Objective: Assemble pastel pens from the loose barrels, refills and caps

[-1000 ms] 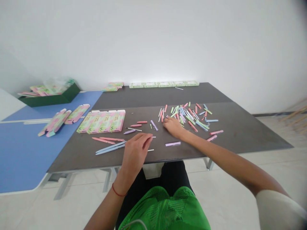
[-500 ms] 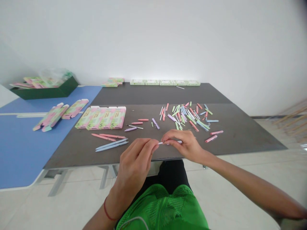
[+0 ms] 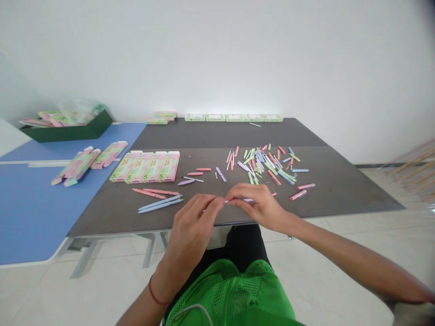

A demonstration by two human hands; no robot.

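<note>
Dark grey tabletop [image 3: 340, 192] stands before a white wall [image 3: 217, 54], its left edge meeting a blue table [image 3: 34, 213]. Near the tabletop's front edge, at centre, the person's left hand [image 3: 192, 218] and right hand [image 3: 260, 204] are both clenched in a pinch on a thin white pen refill [image 3: 225, 201], gripping it between them. A lilac pen barrel [image 3: 248, 199] lies just under the right hand's fingers; whether that hand also holds it cannot be told. Beyond the hands, right of centre, spreads a loose pile of pastel pen parts [image 3: 265, 165]. Left of the hands lie two blue pens [image 3: 160, 204] and two pink pens [image 3: 156, 192], just in front of a row of joined flat carton blanks printed "5" [image 3: 144, 166]. More carton blanks [image 3: 76, 167] rest on the blue table, whose far corner carries a dark green tray [image 3: 66, 132].
</note>
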